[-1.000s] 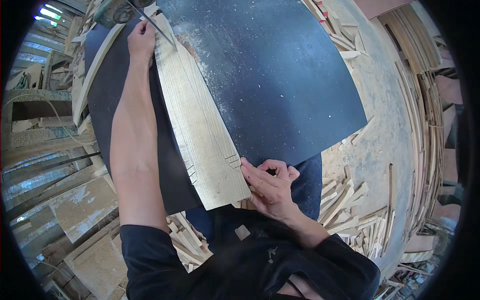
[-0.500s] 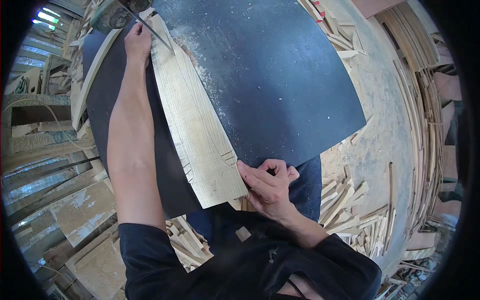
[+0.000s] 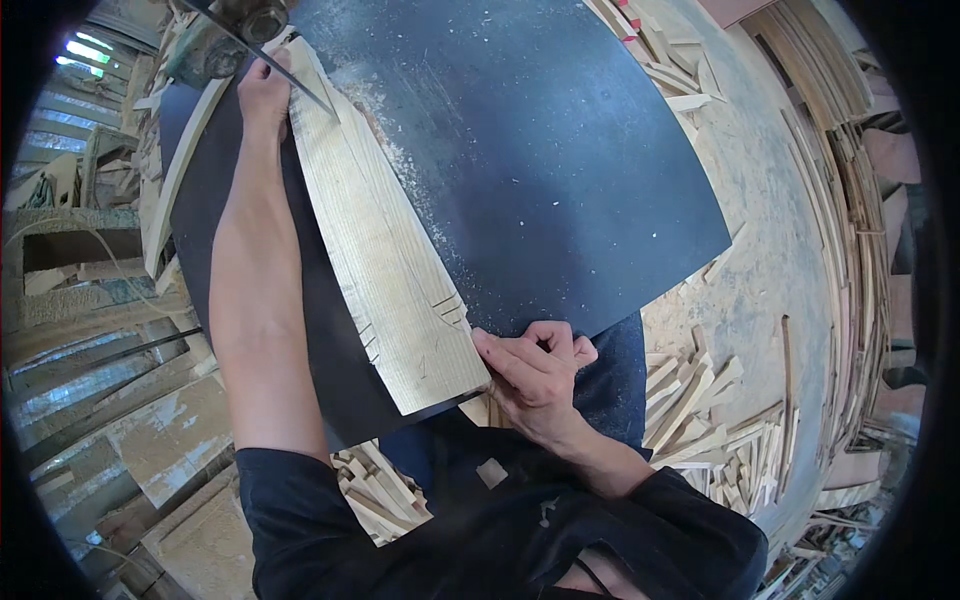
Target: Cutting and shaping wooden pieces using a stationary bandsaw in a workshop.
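Observation:
A long, pale wooden board (image 3: 375,240) lies on a dark, smooth table (image 3: 580,180), with pencil marks near its close end. A thin saw blade (image 3: 290,72) comes down from the upper left and meets the board near its far end. My left hand (image 3: 265,95) grips the board's left edge at the far end, close to the blade; its fingertips are partly hidden. At the near right corner, my right hand (image 3: 540,372) has its fingers curled and holds the board between thumb and fingers. Some of those fingers are hidden below the board.
A green machine part (image 3: 215,50) hangs over the far left. Sawdust (image 3: 400,150) lies along the board's right side. A curved wooden strip (image 3: 185,165) stands left of the table. Wood offcuts (image 3: 690,400) are heaped on the floor at right, and timber strips (image 3: 820,170) lean farther right.
The board has slid slightly forward, away from me, and more dark table shows at its near end. Both hands keep their hold. The view has shifted a little.

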Motion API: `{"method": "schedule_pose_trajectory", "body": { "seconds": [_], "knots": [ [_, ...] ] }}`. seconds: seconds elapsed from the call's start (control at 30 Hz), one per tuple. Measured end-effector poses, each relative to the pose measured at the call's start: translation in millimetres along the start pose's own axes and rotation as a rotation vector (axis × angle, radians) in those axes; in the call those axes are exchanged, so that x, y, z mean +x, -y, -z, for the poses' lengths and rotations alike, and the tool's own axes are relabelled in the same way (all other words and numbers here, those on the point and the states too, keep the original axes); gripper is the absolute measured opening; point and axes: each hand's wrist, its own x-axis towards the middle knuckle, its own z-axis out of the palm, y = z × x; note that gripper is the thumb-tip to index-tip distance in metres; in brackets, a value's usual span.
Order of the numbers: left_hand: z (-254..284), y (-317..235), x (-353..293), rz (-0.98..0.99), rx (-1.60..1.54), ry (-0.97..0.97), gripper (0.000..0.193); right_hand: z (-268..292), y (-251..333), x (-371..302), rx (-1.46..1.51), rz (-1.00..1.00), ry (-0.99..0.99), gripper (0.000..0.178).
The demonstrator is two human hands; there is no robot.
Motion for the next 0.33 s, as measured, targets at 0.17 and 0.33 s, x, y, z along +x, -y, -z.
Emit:
{"method": "schedule_pose_trajectory", "body": {
  "seconds": [0.17,0.33],
  "knots": [
    [3,20,19,0.022,-0.059,0.034,0.045,-4,4,1,-0.013,-0.02,-0.032,0.05],
    [-4,24,24,0.023,-0.118,0.051,0.045,-8,3,0,-0.038,-0.057,-0.062,0.048]
  ]
}}
